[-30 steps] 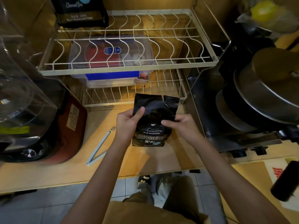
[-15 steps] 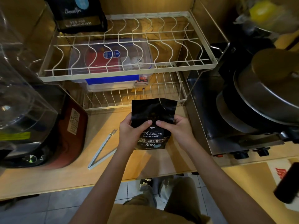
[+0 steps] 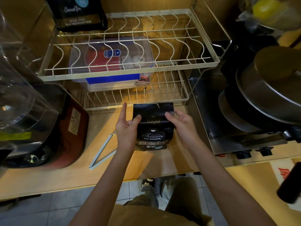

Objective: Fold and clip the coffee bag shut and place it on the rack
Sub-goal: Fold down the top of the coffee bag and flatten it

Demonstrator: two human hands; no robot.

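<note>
Both hands are on the black coffee bag (image 3: 152,128) in the middle of the frame. On the left hand (image 3: 126,129) the thumb presses the front of the bag near its upper left corner, while the index finger points up and away, free of the bag; the other fingers are hidden behind the bag. On the right hand (image 3: 182,123) the thumb touches the front near the upper right part, and the fingers are loosely curled beside the right edge, so this hold looks light. The bag stands upright above the wooden counter (image 3: 48,175), its top edge unfolded and with a small tear or notch. It is just in front of the lower shelf of the white wire rack (image 3: 123,75), in the upper middle of the frame. A pale blue clip (image 3: 102,152) lies open on the counter, left of the bag and apart from it. Another dark bag (image 3: 78,13) stands on the upper shelf, at the upper left.
</note>
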